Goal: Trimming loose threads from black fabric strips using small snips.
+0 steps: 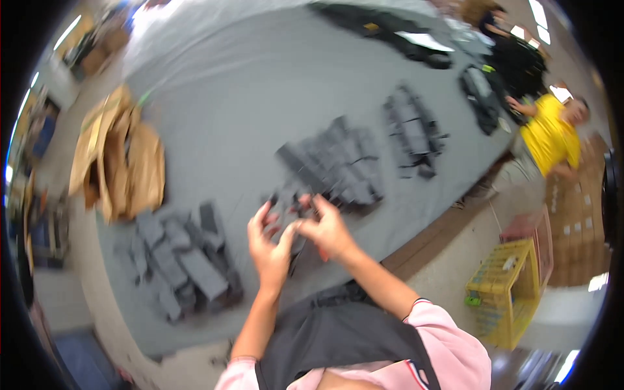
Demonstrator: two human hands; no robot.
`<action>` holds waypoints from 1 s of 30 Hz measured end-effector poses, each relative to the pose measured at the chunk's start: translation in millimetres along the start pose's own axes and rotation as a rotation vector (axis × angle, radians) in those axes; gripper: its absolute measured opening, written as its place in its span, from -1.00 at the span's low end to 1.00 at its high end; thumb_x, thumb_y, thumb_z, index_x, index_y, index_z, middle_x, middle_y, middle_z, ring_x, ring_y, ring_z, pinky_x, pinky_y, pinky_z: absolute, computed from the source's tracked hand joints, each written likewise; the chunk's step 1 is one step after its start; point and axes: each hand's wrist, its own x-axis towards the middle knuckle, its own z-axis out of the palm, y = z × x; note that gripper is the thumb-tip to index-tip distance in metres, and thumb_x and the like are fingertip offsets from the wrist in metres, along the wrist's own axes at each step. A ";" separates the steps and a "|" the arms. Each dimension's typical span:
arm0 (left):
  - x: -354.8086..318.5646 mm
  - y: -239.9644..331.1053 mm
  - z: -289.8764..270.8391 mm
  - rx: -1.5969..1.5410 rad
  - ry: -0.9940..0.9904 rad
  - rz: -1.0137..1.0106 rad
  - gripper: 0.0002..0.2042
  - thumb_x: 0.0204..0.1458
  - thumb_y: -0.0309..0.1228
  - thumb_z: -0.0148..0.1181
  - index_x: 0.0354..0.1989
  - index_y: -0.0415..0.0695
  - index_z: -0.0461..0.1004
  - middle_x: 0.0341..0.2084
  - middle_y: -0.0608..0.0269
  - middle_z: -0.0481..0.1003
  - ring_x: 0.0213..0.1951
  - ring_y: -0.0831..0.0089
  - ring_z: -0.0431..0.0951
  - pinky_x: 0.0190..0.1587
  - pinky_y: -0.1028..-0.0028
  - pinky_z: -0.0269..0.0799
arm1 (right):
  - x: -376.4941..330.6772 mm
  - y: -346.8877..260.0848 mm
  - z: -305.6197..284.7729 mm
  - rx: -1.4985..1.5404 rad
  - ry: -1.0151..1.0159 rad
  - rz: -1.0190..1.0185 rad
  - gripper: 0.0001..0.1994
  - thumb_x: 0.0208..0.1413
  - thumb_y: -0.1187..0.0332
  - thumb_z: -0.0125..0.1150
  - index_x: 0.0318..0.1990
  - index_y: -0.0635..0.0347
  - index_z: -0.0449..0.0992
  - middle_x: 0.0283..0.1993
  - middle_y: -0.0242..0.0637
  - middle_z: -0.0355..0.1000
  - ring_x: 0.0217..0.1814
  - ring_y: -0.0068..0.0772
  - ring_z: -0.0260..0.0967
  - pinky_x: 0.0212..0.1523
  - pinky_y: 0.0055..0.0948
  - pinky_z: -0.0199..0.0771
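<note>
Both my hands are together over the near part of the grey-covered table. Between them is a small dark grey fabric piece (286,197), blurred and partly hidden by the fingers. My left hand (268,252) curls its fingers around the near left side of this piece. My right hand (330,233) closes on its right side, thumb meeting the left thumb. A small red-orange thing (324,253) shows under the right palm; its kind cannot be made out. Just beyond lies a fanned pile of dark grey fabric pieces (341,159).
A second grey fabric pile (188,257) lies at the left, a third (413,130) at the right. An open brown paper bag (146,169) stands at the left edge. Dark garments (383,29) lie far off. A person in yellow (552,133) and a yellow crate (504,279) are at right.
</note>
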 end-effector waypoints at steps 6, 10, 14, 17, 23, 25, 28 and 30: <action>-7.4 -7.5 -10.6 -0.131 0.069 -0.043 -0.54 -0.14 -0.70 0.12 0.00 -0.20 0.23 -0.39 0.41 0.17 -0.34 0.65 0.22 -0.23 0.66 0.22 | 1.0 30.9 6.0 -0.127 -0.021 -0.118 -0.63 -0.11 0.45 0.16 -0.09 0.35 0.33 -0.22 -0.26 0.40 -0.16 -0.60 0.29 -0.12 -0.51 0.32; -13.4 -12.9 -4.9 -0.030 -0.039 -0.089 -0.59 -0.12 -0.72 0.06 -0.04 -0.24 0.21 -0.21 0.23 0.25 -0.16 0.49 0.32 -0.13 0.59 0.28 | -10.2 8.9 -1.2 -0.171 -0.006 -0.026 -0.59 -0.09 0.42 0.15 -0.03 0.35 0.33 -0.15 -0.18 0.42 -0.12 -0.50 0.35 -0.10 -0.49 0.33; -17.9 -28.8 -9.9 -0.081 -0.158 0.053 -0.60 -0.12 -0.71 0.03 -0.03 -0.28 0.22 -0.11 0.17 0.23 -0.09 0.40 0.35 -0.10 0.52 0.33 | -4.5 25.0 -3.5 -0.384 0.028 -0.205 -0.61 -0.13 0.45 0.11 -0.07 0.39 0.35 -0.20 -0.22 0.39 -0.29 -0.48 0.34 -0.27 -0.47 0.36; -26.8 -24.6 -12.4 0.040 -0.194 0.038 -0.58 -0.10 -0.66 0.03 0.02 -0.30 0.21 -0.08 0.16 0.22 -0.14 0.36 0.39 -0.16 0.52 0.37 | -3.4 28.2 -4.3 -0.513 -0.003 -0.329 -0.62 -0.20 0.49 -0.01 -0.12 0.43 0.38 -0.22 -0.05 0.37 -0.23 -0.05 0.36 -0.21 -0.33 0.37; -25.6 -48.1 -12.4 0.018 -0.097 0.005 -0.61 -0.01 -0.60 -0.01 0.04 -0.24 0.13 -0.17 0.20 0.25 -0.33 0.47 0.36 -0.38 0.56 0.32 | 2.7 38.9 -7.9 -0.589 -0.085 -0.303 -0.61 -0.21 0.52 -0.01 -0.10 0.35 0.40 -0.22 -0.09 0.37 -0.24 -0.12 0.37 -0.24 -0.32 0.37; -22.1 -46.5 -10.9 -0.304 0.017 -0.101 -0.62 0.06 -0.59 -0.10 0.07 -0.18 0.04 -0.17 0.18 0.25 -0.36 0.53 0.34 -0.36 0.58 0.30 | -3.5 30.4 -0.5 -0.563 -0.088 -0.271 -0.60 -0.22 0.55 -0.01 -0.10 0.32 0.39 -0.20 -0.13 0.37 -0.25 -0.13 0.37 -0.25 -0.33 0.38; -17.1 -43.0 -1.9 -0.426 0.138 -0.218 -0.62 0.06 -0.59 -0.12 0.08 -0.17 0.05 -0.16 0.17 0.26 -0.38 0.57 0.33 -0.44 0.64 0.29 | -17.7 8.9 10.7 -0.352 0.039 -0.059 -0.57 -0.26 0.63 -0.03 -0.09 0.29 0.38 -0.12 -0.22 0.34 -0.18 -0.20 0.37 -0.26 -0.39 0.38; -18.7 -35.1 -5.0 -0.414 0.073 -0.244 -0.68 0.06 -0.59 -0.12 0.02 -0.21 0.15 -0.14 0.17 0.27 -0.36 0.56 0.33 -0.50 0.65 0.28 | -16.0 22.3 6.6 -0.352 0.088 -0.315 -0.53 -0.30 0.68 -0.05 -0.08 0.27 0.36 -0.07 -0.28 0.31 -0.09 -0.25 0.35 -0.20 -0.44 0.38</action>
